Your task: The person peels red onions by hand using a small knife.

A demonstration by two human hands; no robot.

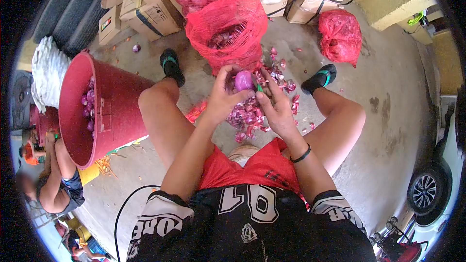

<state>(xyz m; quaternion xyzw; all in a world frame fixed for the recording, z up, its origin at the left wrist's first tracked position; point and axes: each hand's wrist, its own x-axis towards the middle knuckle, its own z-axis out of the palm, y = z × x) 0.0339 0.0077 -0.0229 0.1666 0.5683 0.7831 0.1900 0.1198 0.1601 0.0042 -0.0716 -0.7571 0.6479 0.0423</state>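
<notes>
A peeled purple onion (244, 81) is gripped in the fingers of my left hand (227, 94), held up between my knees. My right hand (277, 104) is close on the other side, its fingers bent round a small green tool (259, 88); only a short green part shows, and any blade is hidden. Beneath both hands a heap of onion skins (247, 114) is spread on the floor. Just beyond stands an open red mesh sack (225, 19) with unpeeled onions inside.
At the left a large red tub (119, 97) lies tilted with onions in it. Cardboard boxes (150, 17) and tires (68, 9) line the back. A tied red sack (340, 36) sits at right. Another person (56, 179) sits at far left; a car wheel (424, 191) is at right.
</notes>
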